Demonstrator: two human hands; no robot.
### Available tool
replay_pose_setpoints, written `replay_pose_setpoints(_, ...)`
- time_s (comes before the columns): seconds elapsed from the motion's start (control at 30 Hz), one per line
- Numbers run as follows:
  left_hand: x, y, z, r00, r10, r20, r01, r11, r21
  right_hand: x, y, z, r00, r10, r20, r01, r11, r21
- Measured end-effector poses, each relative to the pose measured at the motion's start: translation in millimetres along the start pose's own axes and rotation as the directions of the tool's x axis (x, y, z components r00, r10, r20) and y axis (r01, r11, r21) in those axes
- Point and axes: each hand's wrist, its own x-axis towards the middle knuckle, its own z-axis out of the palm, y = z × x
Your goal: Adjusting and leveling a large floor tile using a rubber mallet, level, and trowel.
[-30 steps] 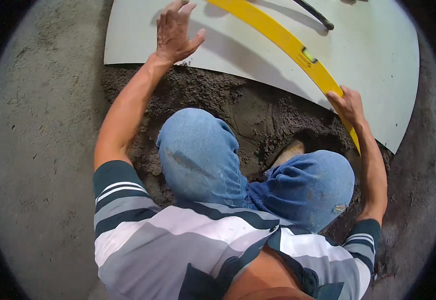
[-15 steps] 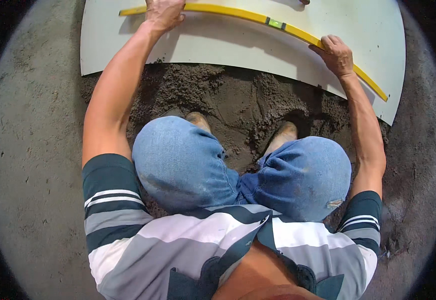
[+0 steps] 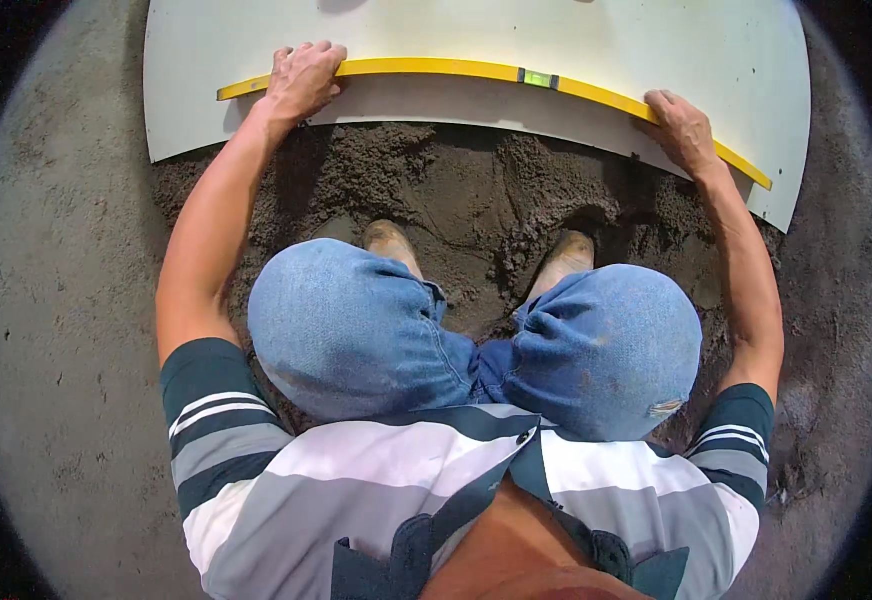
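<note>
Left hand (image 3: pixel 303 82) and right hand (image 3: pixel 683 130) both grip the yellow level (image 3: pixel 426 66), neither nearer, its long axis running hand to hand over the white board (image 3: pixel 576 35)!

I see left hand (image 3: pixel 304 80) gripping yellow spirit level (image 3: pixel 426 66) near one end, right hand (image 3: pixel 684 132) gripping toward other end. Green vial (image 3: pixel 536 78) between hands. Level spans pale panel (image 3: pixel 556 35) near its close edge. Below: dark crumbly mix (image 3: pixel 466 205), stained shoes (image 3: pixel 564 256), bent denim knees (image 3: pixel 611 350).
</note>
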Motion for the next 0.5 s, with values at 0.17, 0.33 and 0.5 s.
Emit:
replay_pose_setpoints(0.17,-8.5,-11.6,4.1,0.999,-0.022,-0.025,0.021,0.999,-0.036,-42.7,54.4,-0.8,0.984,0.180,0.010,-0.179,0.981,-0.071)
replay_pose_setpoints(0.33,-16.1,-22.0,6.2,0.995,-0.103,-0.017,0.102,0.994,-0.039,-51.8,84.9,-11.2,0.941,0.334,0.049,-0.325,0.937,-0.130)
replay_pose_setpoints(0.5,-17.0,-34.1,11.9,0.987,-0.160,0.022,0.160,0.987,0.005,-50.8,101.4,-11.5,0.968,0.249,0.005,-0.244,0.951,-0.190)
